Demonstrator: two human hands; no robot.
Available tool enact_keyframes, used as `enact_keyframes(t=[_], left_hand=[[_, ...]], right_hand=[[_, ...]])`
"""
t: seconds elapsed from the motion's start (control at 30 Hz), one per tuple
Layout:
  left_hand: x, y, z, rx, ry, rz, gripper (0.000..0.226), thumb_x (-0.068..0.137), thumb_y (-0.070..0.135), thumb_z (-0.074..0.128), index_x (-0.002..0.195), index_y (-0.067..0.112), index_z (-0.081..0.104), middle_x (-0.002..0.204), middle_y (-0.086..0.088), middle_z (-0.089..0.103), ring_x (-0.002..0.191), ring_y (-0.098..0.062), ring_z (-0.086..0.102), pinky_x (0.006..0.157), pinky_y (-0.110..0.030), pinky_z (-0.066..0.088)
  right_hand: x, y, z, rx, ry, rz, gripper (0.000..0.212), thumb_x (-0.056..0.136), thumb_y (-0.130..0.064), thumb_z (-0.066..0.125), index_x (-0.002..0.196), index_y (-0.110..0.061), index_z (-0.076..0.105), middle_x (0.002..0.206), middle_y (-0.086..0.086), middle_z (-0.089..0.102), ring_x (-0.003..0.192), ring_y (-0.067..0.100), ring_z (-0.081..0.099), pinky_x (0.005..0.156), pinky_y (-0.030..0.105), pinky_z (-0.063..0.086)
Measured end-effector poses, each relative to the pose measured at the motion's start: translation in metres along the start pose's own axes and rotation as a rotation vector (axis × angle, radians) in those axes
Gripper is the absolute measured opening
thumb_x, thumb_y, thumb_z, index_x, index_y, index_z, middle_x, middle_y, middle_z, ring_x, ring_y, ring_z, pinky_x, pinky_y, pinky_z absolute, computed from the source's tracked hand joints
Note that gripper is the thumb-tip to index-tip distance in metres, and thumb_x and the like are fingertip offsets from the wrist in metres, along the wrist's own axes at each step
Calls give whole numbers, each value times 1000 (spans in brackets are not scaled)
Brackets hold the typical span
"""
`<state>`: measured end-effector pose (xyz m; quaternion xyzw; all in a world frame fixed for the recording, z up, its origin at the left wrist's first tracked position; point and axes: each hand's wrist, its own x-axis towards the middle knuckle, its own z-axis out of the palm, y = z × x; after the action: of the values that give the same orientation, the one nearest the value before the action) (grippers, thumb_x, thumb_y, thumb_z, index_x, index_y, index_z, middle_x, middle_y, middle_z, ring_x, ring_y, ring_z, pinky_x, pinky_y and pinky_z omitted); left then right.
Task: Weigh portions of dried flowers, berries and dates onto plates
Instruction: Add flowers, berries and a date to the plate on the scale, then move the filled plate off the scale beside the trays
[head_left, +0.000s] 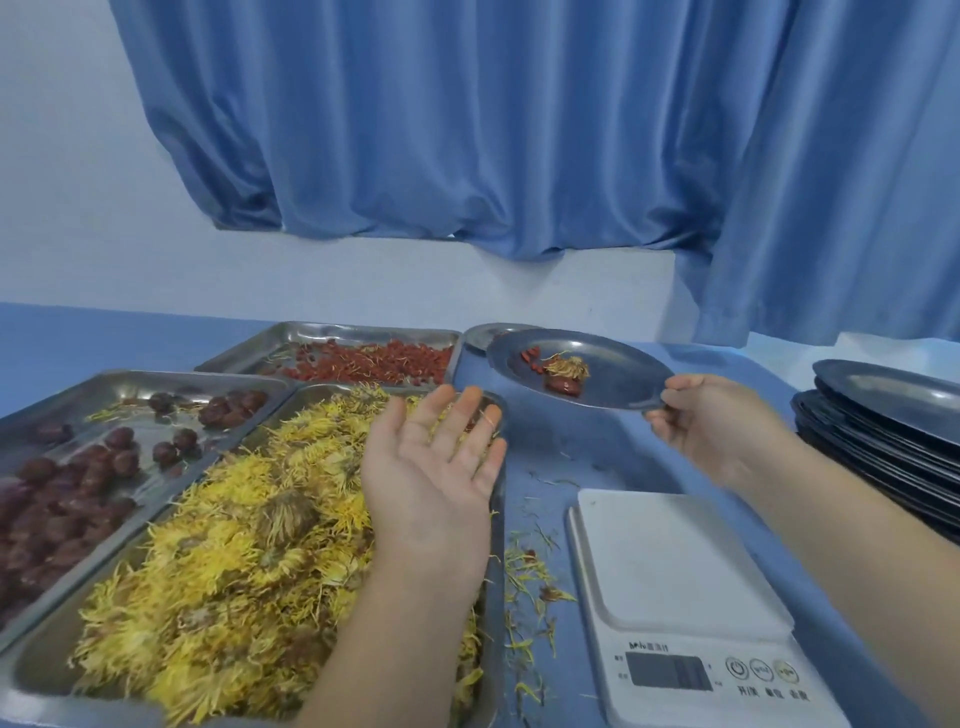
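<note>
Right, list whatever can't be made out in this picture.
All head view.
- Scale display: dark and blurred, no reading legible.
- Stack of plates: cut by the right edge, count unclear.
- Tray of dates: cut by the left edge.
- Rear plate: mostly hidden by the plate in the right hand.
- Tray of flowers: partly covered by the left hand and forearm.

three trays: date tray (156, 376) at 9 o'clock, berry tray (332, 328) at 11, flower tray (497, 519) at 7. one scale (675, 561) at 4 o'clock, one left hand (431, 467), one right hand (711, 421). at 1 o'clock a plate (618, 371) and a second plate (480, 335) behind it; stack of plates (883, 415) at 3 too tight to count.
</note>
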<state>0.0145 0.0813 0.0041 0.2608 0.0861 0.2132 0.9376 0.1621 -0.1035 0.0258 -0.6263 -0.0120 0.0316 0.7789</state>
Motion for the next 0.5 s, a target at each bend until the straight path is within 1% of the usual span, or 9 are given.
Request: enact_keyframes(t=[0.13, 0.23, 0.27, 0.3, 0.37, 0.43, 0.5], left_hand=[[3, 1, -2, -98, 1, -44, 48, 96, 50, 43, 115, 12, 65, 108, -11, 74, 108, -32, 67, 95, -45, 48], [5, 2, -5, -170, -7, -68, 50, 95, 52, 43, 115, 12, 65, 110, -12, 74, 108, -34, 67, 95, -46, 48], [6, 2, -5, -192, -10, -75, 51, 95, 52, 43, 115, 11, 66, 110, -12, 74, 108, -34, 67, 96, -47, 48], [7, 2, -6, -213, -11, -79, 52, 94, 53, 43, 115, 12, 66, 110, -12, 74, 108, -34, 67, 97, -47, 47], [7, 3, -7, -245, -12, -88, 52, 94, 54, 43, 114, 12, 66, 110, -12, 74, 109, -35, 67, 96, -47, 47], [7, 3, -7, -269, -16, -98, 53, 93, 55, 43, 114, 13, 66, 111, -12, 73, 109, -35, 67, 96, -47, 47], [7, 3, -8, -286, -22, -106, 53, 93, 55, 43, 114, 12, 67, 111, -13, 73, 107, -35, 68, 96, -47, 47]], right_hand=[[48, 11, 42, -40, 54, 2, 20, 93, 8, 39, 86, -8, 50, 78, 12, 52, 60, 20, 54, 40, 20, 49], [80, 28, 69, -29, 110, 38, 20, 90, 11, 38, 86, -4, 50, 79, 13, 51, 57, 20, 51, 36, 20, 47], [89, 33, 77, -25, 130, 49, 20, 89, 12, 38, 91, -2, 52, 81, 14, 52, 57, 21, 50, 34, 19, 45], [96, 38, 85, -20, 150, 61, 25, 88, 13, 37, 100, -1, 54, 85, 15, 53, 57, 21, 50, 33, 19, 44], [110, 48, 98, -9, 195, 91, 37, 86, 14, 37, 117, 0, 54, 92, 15, 55, 58, 22, 51, 33, 20, 43], [120, 54, 108, 1, 242, 133, 42, 87, 12, 37, 123, -1, 54, 91, 14, 57, 58, 23, 52, 33, 20, 43], [125, 57, 117, 15, 289, 178, 42, 88, 9, 40, 125, -3, 55, 91, 15, 58, 56, 23, 52, 34, 22, 45]])
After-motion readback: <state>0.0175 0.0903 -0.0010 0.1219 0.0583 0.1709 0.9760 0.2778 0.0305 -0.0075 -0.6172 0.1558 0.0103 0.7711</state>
